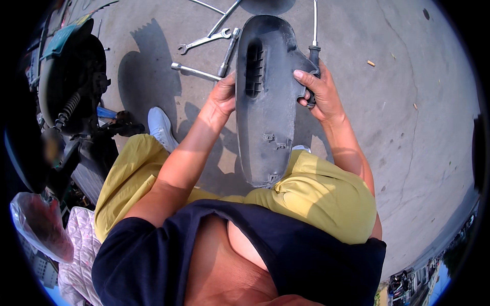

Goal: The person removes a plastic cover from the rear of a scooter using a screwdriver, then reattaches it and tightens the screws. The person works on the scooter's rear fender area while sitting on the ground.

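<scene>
Between my hands I hold a long, dusty black plastic mudguard (pixel 273 112), roughly upright in view above my lap. It has a ribbed oval opening near its upper left and small moulded clips near its lower end. My left hand (pixel 223 94) grips its left edge, the fingers hidden behind it. My right hand (pixel 325 92) has its thumb on the bracket at the right edge. That same hand also holds a screwdriver (pixel 314 51) by its black handle, the long metal shaft pointing away from me.
Beyond the mudguard, an open-ended wrench (pixel 204 42) and metal socket wrenches (pixel 196 71) lie on the concrete ground (pixel 367 112). A motorbike wheel and spring (pixel 69 109) stand at left. A quilted pink cover (pixel 79 250) and a clear plastic bag (pixel 43 224) are lower left.
</scene>
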`<state>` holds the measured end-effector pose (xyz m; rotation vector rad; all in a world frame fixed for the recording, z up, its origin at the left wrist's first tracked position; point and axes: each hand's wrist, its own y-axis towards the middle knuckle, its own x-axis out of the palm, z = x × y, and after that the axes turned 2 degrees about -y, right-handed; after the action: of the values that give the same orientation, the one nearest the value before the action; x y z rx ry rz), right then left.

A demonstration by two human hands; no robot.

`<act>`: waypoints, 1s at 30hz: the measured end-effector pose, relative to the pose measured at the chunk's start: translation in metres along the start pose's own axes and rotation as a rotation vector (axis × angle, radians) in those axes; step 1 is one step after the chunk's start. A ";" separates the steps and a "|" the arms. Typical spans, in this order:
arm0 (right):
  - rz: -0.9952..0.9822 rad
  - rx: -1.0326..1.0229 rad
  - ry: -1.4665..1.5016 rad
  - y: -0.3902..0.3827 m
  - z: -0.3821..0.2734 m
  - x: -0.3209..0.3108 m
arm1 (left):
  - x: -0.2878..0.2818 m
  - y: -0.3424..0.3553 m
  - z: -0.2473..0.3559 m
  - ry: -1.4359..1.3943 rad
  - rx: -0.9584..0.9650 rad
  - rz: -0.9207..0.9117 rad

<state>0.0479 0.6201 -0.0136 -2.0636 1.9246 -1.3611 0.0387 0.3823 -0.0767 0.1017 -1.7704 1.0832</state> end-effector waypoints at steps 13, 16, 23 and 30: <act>0.101 -0.062 0.076 0.006 0.021 -0.001 | 0.018 -0.005 -0.004 0.097 0.053 0.210; 0.128 -0.059 0.143 0.011 0.022 -0.007 | 0.026 -0.003 -0.007 0.063 0.070 0.188; 0.064 -0.038 0.211 0.033 0.015 0.001 | 0.027 0.003 0.015 0.046 0.082 0.126; -0.198 -0.049 0.176 0.071 0.004 0.057 | 0.077 -0.048 0.060 0.320 0.341 0.345</act>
<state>-0.0145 0.5542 -0.0227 -2.2817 1.8753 -1.6009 -0.0154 0.3419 0.0083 -0.1688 -1.3324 1.5518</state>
